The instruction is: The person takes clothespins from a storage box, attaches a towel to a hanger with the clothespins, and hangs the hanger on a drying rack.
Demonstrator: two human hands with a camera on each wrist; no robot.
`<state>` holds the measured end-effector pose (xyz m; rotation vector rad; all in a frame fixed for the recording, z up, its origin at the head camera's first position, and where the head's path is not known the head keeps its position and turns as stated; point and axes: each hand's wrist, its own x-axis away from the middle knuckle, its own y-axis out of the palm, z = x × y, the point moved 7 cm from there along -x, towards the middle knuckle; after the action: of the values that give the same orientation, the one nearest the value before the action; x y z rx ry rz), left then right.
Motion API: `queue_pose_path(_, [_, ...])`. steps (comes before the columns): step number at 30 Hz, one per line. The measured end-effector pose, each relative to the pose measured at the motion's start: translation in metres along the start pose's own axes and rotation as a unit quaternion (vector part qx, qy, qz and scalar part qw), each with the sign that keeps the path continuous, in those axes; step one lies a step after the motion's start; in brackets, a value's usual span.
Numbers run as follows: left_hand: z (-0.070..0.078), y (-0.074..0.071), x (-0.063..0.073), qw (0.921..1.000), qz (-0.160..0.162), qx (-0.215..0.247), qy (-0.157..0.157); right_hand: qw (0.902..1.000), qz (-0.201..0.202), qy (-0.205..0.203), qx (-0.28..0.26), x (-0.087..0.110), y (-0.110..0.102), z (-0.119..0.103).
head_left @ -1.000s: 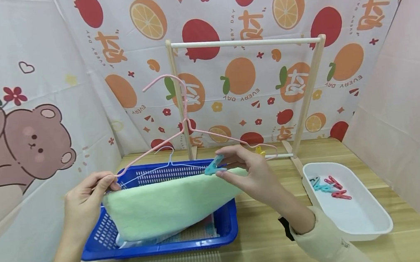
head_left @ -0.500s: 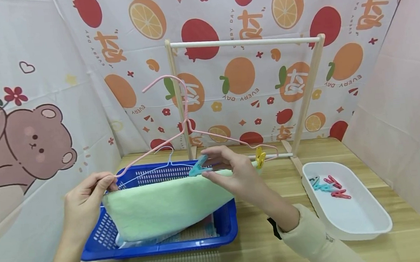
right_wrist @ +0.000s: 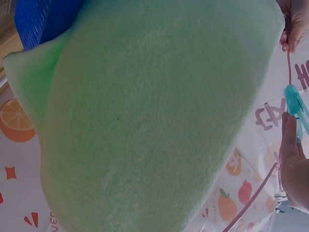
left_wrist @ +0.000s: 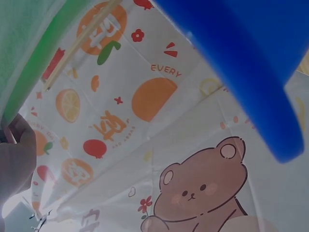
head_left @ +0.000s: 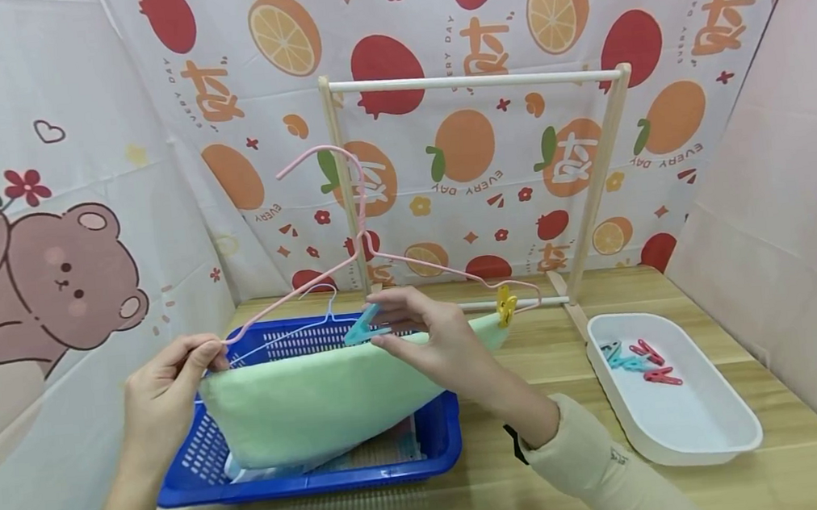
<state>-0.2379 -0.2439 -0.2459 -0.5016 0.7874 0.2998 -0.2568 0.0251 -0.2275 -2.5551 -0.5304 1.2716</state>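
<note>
My left hand (head_left: 168, 389) pinches the left corner of a pink hanger (head_left: 295, 295) together with the edge of a light green towel (head_left: 320, 408). The towel hangs folded from the hanger's lower bar. A yellow clothespin (head_left: 506, 306) clips it at the right end. Above the towel's top edge, my right hand (head_left: 433, 334) pinches a light blue clothespin (head_left: 365, 325) between thumb and fingers. In the right wrist view this clothespin (right_wrist: 292, 101) is beside the hanger wire, below the left hand (right_wrist: 297, 24); whether it touches cannot be told.
Behind the towel stands a blue basket (head_left: 312, 484) with cloths and a light blue hanger (head_left: 330, 306). A wooden rack with a white rail (head_left: 474, 82) stands at the back. On the right, a white tray (head_left: 708, 423) holds several red and blue clothespins (head_left: 658, 377).
My right hand has moved left along the towel's top edge, carrying the light blue clothespin, and the yellow clothespin has come into full view. The left hand has stayed in place.
</note>
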Motion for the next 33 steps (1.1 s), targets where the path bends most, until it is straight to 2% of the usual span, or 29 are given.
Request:
queue_pose_path(4, [0.000, 0.001, -0.001, 1.0000, -0.005, 0.002, 0.005, 1.0000, 0.006, -0.002, 0.002, -0.002, 0.003, 0.003])
queue_pose_path(10, [-0.003, 0.002, -0.003, 0.9999, -0.009, -0.005, -0.009, 0.9999, 0.007, -0.006, 0.005, -0.007, 0.010, 0.005])
queue_pose_path(22, [-0.004, 0.003, -0.006, 0.9999, -0.009, 0.001, -0.010, 0.9997, 0.006, -0.022, 0.009, -0.021, 0.032, 0.001])
queue_pose_path(33, [-0.003, 0.003, -0.009, 0.9999, -0.010, 0.002, -0.013, 0.9990, -0.028, -0.030, 0.016, -0.037, 0.060, -0.005])
